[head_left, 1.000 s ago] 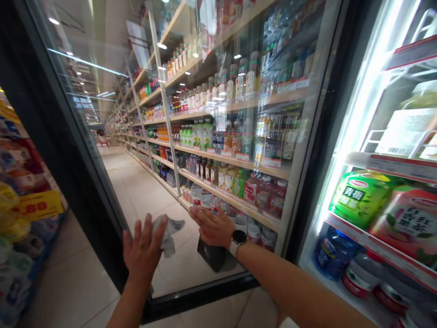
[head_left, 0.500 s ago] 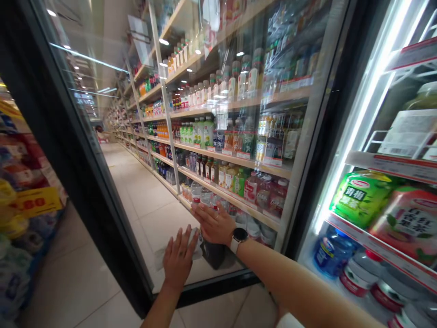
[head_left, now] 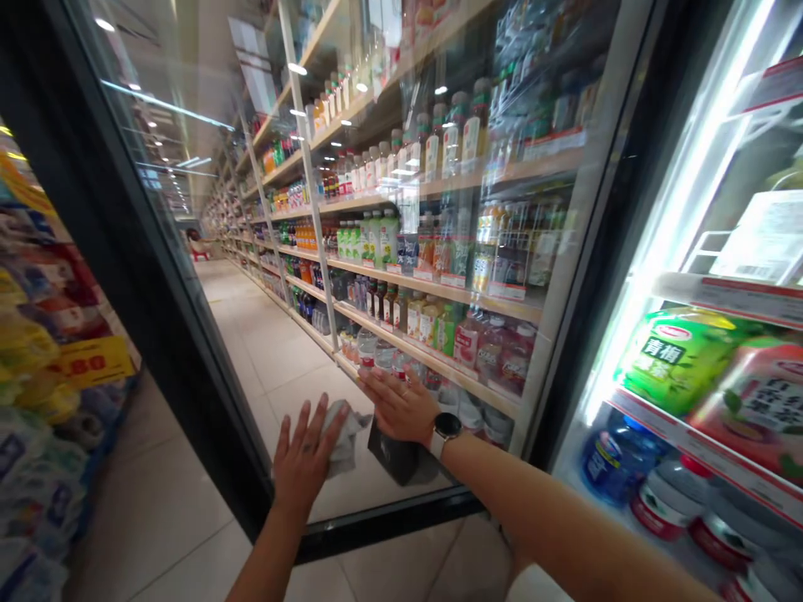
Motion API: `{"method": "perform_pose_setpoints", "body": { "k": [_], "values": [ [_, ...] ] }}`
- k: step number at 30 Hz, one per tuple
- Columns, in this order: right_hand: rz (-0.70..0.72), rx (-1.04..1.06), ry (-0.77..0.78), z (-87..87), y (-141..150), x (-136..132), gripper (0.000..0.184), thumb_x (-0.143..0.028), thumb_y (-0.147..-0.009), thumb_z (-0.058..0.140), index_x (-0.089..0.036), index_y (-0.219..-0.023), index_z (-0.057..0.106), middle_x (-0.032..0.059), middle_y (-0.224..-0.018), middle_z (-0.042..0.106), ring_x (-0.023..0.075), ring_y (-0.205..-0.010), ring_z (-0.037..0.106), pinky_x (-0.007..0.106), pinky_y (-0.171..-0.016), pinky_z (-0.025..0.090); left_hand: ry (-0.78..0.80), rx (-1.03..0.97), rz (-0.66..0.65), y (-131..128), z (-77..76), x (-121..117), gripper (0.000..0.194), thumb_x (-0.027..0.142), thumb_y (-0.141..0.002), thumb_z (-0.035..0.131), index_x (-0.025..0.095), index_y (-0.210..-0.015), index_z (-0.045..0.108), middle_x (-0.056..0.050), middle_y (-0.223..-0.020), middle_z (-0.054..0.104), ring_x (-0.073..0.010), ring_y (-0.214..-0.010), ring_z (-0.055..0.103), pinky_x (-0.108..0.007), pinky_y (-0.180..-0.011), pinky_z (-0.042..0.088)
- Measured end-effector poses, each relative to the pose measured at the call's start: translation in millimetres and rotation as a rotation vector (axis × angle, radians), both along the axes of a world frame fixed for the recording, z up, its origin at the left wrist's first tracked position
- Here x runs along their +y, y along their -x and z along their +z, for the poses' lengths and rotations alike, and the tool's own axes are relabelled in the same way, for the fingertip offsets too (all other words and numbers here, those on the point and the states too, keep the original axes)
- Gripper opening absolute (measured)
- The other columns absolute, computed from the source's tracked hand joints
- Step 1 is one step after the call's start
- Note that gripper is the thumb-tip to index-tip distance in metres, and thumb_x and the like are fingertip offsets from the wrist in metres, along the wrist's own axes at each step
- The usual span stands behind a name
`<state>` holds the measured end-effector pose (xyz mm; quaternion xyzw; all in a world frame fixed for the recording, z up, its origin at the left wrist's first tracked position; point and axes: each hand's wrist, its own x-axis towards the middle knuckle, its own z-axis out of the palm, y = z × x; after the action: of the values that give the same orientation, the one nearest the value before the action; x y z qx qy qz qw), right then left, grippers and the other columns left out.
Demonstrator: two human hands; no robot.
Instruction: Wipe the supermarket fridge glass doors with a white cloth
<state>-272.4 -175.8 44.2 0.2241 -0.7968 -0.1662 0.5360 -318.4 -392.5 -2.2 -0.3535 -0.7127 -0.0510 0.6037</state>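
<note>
My left hand [head_left: 304, 456] presses a crumpled grey cloth [head_left: 342, 439] against the lower part of a glass door [head_left: 263, 359]. Its fingers are spread, with the cloth under and beside the fingertips. To its right, my right hand [head_left: 401, 408] lies flat at the glass, fingers stretched out and close together; nothing shows in it. A watch [head_left: 447, 425] with a light strap is on the right wrist. A dark angular shape [head_left: 392, 456] shows in the glass below the right hand; I cannot tell what it is. The door's black frame [head_left: 370, 528] runs just below both hands.
At right is a lit cooler with a green drink pack [head_left: 671, 355], a red pack [head_left: 753, 401] and a blue bottle [head_left: 621, 460]. Bottle-filled shelves [head_left: 432, 293] show in the glass. Stacked goods with a yellow price sign [head_left: 97, 361] stand at left.
My left hand has slid left and slightly down the glass with the cloth, away from my right hand. The right hand stays at nearly the same spot. The view has shifted slightly.
</note>
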Motion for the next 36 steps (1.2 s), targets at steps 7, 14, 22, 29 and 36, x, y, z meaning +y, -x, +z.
{"method": "perform_pose_setpoints", "body": {
  "k": [7,14,22,29,36],
  "values": [
    [0.015,-0.016,0.007,-0.7,-1,1,0.058,-0.026,-0.086,0.045,-0.019,-0.143,0.04,0.0001,-0.148,0.04,0.017,-0.146,0.013,0.044,-0.121,0.002,-0.028,-0.059,-0.072,2,2.6,-1,0.064,0.031,-0.09,0.049,0.024,-0.148,0.025,-0.01,-0.153,0.026,-0.0265,-0.143,0.021,-0.048,-0.117,0.019],
    [0.044,-0.028,0.036,-2.8,0,1,0.06,-0.024,-0.087,0.044,-0.019,-0.146,0.034,0.0004,-0.147,0.042,0.0169,-0.145,0.018,0.044,-0.12,0.0,-0.007,-0.179,-0.09,-6,-8.7,-3,0.055,0.024,-0.094,0.039,0.023,-0.148,0.027,-0.011,-0.146,0.043,-0.0231,-0.141,0.028,-0.045,-0.116,0.019],
    [0.06,-0.069,0.058,-3.4,1,-1,0.069,-0.024,-0.086,0.048,-0.018,-0.15,0.022,0.0018,-0.145,0.044,0.0176,-0.143,0.023,0.041,-0.12,0.008,-0.21,-0.075,0.057,-15,-0.7,-12,0.034,0.029,-0.084,0.065,0.02,-0.117,0.06,-0.005,-0.094,0.072,-0.0169,-0.083,0.065,-0.03,-0.078,0.04],
    [0.054,-0.086,0.065,-4.9,4,-2,0.072,-0.023,-0.085,0.048,-0.019,-0.151,0.019,0.0022,-0.145,0.045,0.0179,-0.143,0.024,0.041,-0.12,0.009,-0.11,-0.275,-0.049,-13,25.2,-18,0.015,0.034,-0.088,0.058,0.021,-0.091,0.065,-0.003,-0.084,0.068,-0.0168,-0.08,0.062,-0.031,-0.076,0.04],
    [0.038,-0.058,0.045,-4.4,2,0,0.062,-0.024,-0.087,0.045,-0.023,-0.147,0.031,0.0007,-0.147,0.042,0.0185,-0.143,0.025,0.045,-0.12,0.002,-0.261,0.116,-0.116,8,5.8,-5,0.027,0.018,-0.082,0.065,0.023,-0.108,0.064,-0.006,-0.103,0.066,-0.0193,-0.096,0.063,-0.032,-0.083,0.049]
  ]
}}
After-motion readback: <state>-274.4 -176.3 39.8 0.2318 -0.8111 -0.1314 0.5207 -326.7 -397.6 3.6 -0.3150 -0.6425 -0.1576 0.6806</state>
